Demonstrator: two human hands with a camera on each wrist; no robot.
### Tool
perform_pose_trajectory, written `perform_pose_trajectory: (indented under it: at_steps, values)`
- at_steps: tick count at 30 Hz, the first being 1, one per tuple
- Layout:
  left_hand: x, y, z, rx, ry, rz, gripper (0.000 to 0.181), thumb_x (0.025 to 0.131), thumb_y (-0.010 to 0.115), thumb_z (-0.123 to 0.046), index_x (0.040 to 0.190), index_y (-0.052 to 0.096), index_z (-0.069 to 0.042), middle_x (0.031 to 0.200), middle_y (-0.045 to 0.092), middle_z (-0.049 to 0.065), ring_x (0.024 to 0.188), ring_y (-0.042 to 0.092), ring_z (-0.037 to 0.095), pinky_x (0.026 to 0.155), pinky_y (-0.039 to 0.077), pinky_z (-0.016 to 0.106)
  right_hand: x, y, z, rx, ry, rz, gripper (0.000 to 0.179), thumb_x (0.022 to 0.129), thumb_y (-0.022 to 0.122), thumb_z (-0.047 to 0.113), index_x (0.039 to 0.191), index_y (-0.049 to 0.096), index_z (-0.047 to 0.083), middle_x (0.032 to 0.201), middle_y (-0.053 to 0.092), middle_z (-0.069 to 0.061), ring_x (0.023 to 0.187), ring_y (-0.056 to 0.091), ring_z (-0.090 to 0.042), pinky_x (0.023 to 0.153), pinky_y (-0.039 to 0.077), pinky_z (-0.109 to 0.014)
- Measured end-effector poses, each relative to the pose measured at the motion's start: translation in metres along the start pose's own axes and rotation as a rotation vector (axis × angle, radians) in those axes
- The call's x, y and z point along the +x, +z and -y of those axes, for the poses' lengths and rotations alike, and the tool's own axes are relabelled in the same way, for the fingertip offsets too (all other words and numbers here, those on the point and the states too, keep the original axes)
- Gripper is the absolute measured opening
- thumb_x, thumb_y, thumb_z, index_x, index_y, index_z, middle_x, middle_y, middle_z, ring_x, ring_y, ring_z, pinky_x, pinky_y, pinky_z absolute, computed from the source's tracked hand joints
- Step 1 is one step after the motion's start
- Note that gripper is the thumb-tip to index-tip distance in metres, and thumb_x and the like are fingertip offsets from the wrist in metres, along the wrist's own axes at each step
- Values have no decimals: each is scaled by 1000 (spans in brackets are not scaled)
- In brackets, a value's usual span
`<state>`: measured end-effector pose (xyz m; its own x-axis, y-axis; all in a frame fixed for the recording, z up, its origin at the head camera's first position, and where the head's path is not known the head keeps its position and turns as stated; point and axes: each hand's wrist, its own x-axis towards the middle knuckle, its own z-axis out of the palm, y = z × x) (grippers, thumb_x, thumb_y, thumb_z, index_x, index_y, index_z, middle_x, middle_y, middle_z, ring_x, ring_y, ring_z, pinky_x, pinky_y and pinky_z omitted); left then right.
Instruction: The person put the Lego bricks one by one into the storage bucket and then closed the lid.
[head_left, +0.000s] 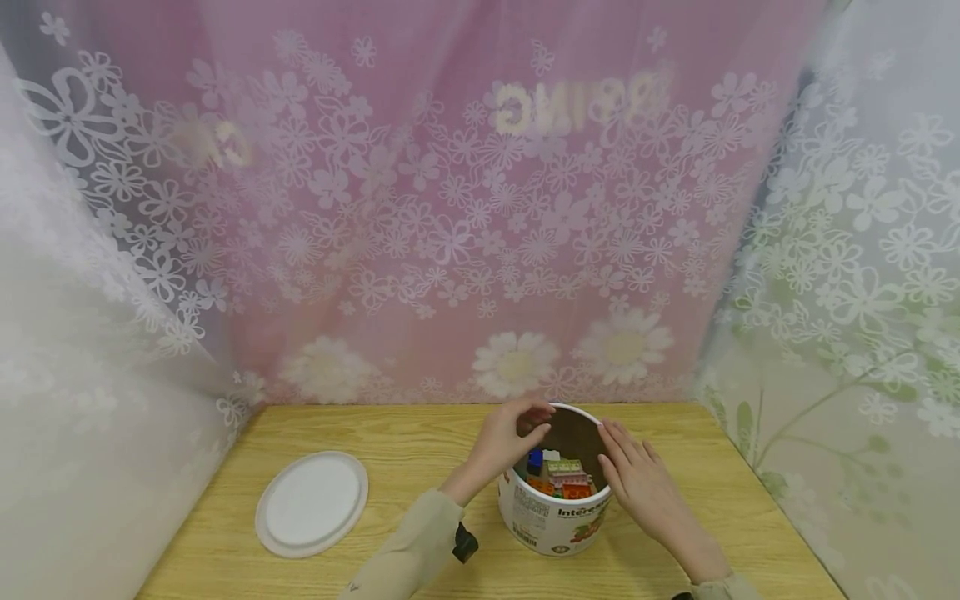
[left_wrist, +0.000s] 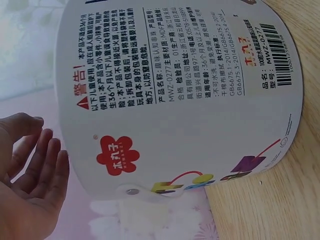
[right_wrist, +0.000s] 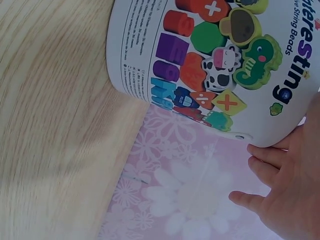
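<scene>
A white printed bucket (head_left: 528, 518) stands upright on the table, its top uncovered. Inside lie colourful toy bricks (head_left: 564, 472) in blue, white, yellow, pink, orange and red. At the bucket's left rim is my left hand (head_left: 504, 437), with thumb and fingers loosely curved over the opening and nothing between them. The left wrist view shows this hand beside the rim, near a red flower logo (left_wrist: 118, 154). My right hand (head_left: 645, 487) has its fingers extended along the right rim. In the right wrist view, its fingertips (right_wrist: 260, 152) are right at the bucket's upper edge.
A round white lid (head_left: 311, 504) lies flat on the wooden table (head_left: 420, 450), left of the bucket. Floral curtains (head_left: 480, 208) hang behind and along both sides. A black strap (head_left: 465, 543) is on the left wrist.
</scene>
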<state>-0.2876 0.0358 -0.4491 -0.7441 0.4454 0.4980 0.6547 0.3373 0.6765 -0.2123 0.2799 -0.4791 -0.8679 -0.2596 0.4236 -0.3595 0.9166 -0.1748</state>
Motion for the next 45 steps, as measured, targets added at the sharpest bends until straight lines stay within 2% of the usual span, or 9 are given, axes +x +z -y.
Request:
perform_pose_trajectory:
  at_steps: [9,17,22,25,29,33,38,42,45]
  values:
    - [-10,-16,-1,-59,-53,-32,23,97,71,-15,120,72,-12,112,73,1,97,69,13,84,60,39,-1,1,1,41,25,15,54,109,46,32,153,42,1,158,40,-18,146,35,-39,113,28,-69]
    - [-25,-36,4,-85,-91,-69,24,97,71,-14,121,72,-11,113,73,0,97,69,14,80,59,29,4,-4,9,10,-117,-228,47,93,72,16,139,62,9,140,61,-15,125,58,-38,100,45,-65]
    - [-37,-48,11,-96,-163,-65,26,97,70,-17,124,71,-16,114,73,-2,100,69,18,82,59,29,14,-7,24,93,-185,-345,46,84,81,9,128,72,16,125,72,-7,96,72,-26,74,58,-42]
    - [-43,-55,16,-110,-189,-60,26,98,69,-17,124,71,-19,115,73,-2,102,69,19,83,58,28,21,-7,35,151,-206,-376,45,82,82,5,125,73,16,119,74,-5,79,72,-16,55,49,-25]
    - [-51,-65,22,-149,-204,-57,24,100,66,-19,124,70,-19,115,73,2,100,71,21,82,59,27,29,-4,51,232,-208,-370,44,83,81,1,124,73,13,116,74,-6,54,57,-8,48,41,-17]
    - [-59,-77,27,-181,-215,-73,24,102,63,-23,125,70,-19,115,73,5,97,72,25,81,60,29,37,3,65,302,-198,-360,45,84,79,-1,127,71,12,123,72,-8,52,53,-6,45,35,-13]
    - [-71,-96,34,-162,-256,-114,24,103,62,-24,125,70,-19,114,73,4,93,72,20,81,60,31,50,13,84,366,-250,-393,44,85,77,-3,128,70,7,126,70,-11,67,65,-10,49,37,-10]
    - [-82,-113,41,-152,-312,-137,23,103,61,-23,125,70,-19,116,73,5,94,71,19,81,60,29,57,18,101,404,-287,-411,42,86,76,-4,126,70,5,119,72,-10,77,69,-12,52,39,-10]
    - [-93,-127,48,-147,-358,-157,24,103,61,-23,125,70,-19,118,73,5,97,71,23,82,60,28,62,22,113,448,-297,-402,39,88,75,-3,126,70,6,106,74,-7,70,63,-5,52,38,-10]
